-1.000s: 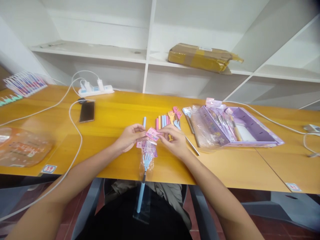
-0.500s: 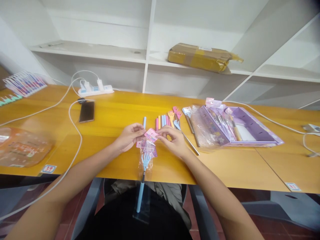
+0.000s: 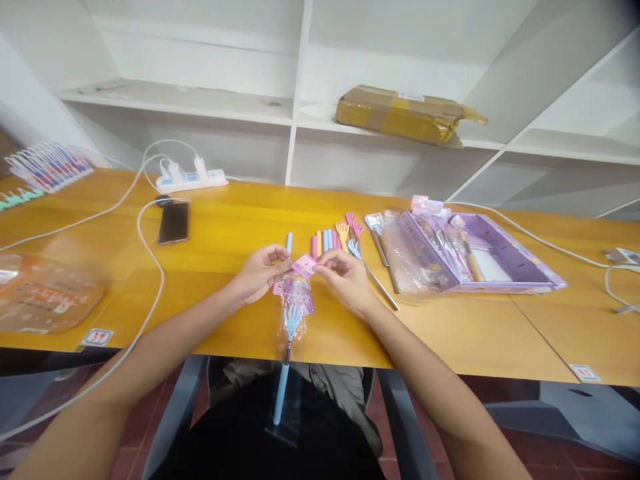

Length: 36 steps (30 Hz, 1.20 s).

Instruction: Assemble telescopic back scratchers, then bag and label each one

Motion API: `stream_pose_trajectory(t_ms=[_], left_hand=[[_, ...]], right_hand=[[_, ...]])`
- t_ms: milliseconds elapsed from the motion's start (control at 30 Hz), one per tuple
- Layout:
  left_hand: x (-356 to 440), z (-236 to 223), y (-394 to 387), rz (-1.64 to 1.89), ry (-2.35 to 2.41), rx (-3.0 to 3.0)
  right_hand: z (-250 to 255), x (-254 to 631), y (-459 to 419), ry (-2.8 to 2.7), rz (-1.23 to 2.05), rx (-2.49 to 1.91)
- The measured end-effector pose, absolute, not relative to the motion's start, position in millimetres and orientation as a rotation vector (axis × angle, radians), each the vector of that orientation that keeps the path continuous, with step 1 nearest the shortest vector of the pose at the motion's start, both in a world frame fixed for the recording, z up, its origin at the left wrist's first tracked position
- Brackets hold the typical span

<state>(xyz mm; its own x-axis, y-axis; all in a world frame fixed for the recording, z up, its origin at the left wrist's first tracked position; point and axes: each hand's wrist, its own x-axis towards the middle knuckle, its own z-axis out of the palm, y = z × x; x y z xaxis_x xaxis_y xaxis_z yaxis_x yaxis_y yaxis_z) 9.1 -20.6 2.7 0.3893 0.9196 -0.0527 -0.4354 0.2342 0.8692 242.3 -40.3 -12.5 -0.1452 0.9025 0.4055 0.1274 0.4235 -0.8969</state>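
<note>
Between my two hands is a small pink card label (image 3: 303,266). My left hand (image 3: 264,272) pinches its left side, and my right hand (image 3: 343,277) pinches its right corner. Just below, a blue hand-shaped back scratcher (image 3: 283,383) lies in a clear plastic sleeve, its claw end up by the cards and its handle over my lap. More pink and purple cards (image 3: 295,291) show at the top of the sleeve; whether the held label is joined to them I cannot tell. Past my left fingers a blue handle tube (image 3: 289,244) rests on the table.
Coloured tubes (image 3: 327,241) and loose back scratchers (image 3: 354,248) lie beyond my right hand. A purple box (image 3: 505,288) with packed pieces stands at right. A phone (image 3: 174,223), power strip (image 3: 193,181), white cable (image 3: 161,273) and orange bag (image 3: 53,293) are at left.
The pink label has turned a little and faces up more plainly. My right hand has shifted slightly; the bagged back scratcher stays in place.
</note>
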Motion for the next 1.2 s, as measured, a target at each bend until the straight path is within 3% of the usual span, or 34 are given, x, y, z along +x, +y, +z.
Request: stream_pose_trajectory(t_ms=[367, 700, 1200], left_hand=[[8.7, 3.5, -20.6, 1.074, 0.663, 0.914], [7.1, 8.1, -21.8, 1.042, 0.707, 0.922], [6.6, 7.1, -22.4, 1.037, 0.708, 0.977]], right_hand=[[-19.9, 235.2, -42.5, -1.616, 0.855, -0.889], [-1.6, 240.3, -46.8, -1.903, 0.544, -0.810], [0.8, 244.9, -49.2, -2.102, 0.675, -0.700]])
